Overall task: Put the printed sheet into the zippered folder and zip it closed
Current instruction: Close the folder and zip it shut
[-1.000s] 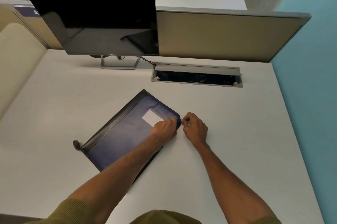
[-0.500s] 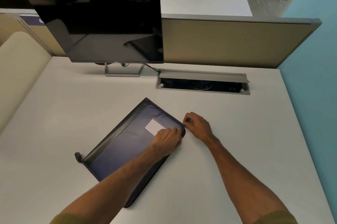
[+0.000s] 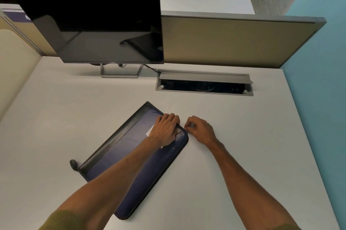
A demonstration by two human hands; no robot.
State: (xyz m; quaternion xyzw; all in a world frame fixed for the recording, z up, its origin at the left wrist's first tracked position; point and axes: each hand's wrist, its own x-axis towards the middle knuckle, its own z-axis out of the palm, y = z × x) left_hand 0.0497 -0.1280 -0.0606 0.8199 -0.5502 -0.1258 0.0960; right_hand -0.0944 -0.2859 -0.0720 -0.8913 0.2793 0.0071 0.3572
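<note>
1. Left hand (image 3: 165, 130) is lying open and flat on the zippered folder (image 3: 119, 156), likely pinning it to the surface (image 3: 243, 136).
2. Right hand (image 3: 199, 129) is pinching closed at the folder's far right corner, presumably on the zip pull.
3. Printed sheet is not showing.

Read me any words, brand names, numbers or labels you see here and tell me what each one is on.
"DELL": on the bottom bezel of the monitor, small and seemingly upside down.
"4": a partial white character on the purple sign behind the monitor; the rest is hidden.
White label on the zippered folder: mostly under the left hand; unreadable.
</note>
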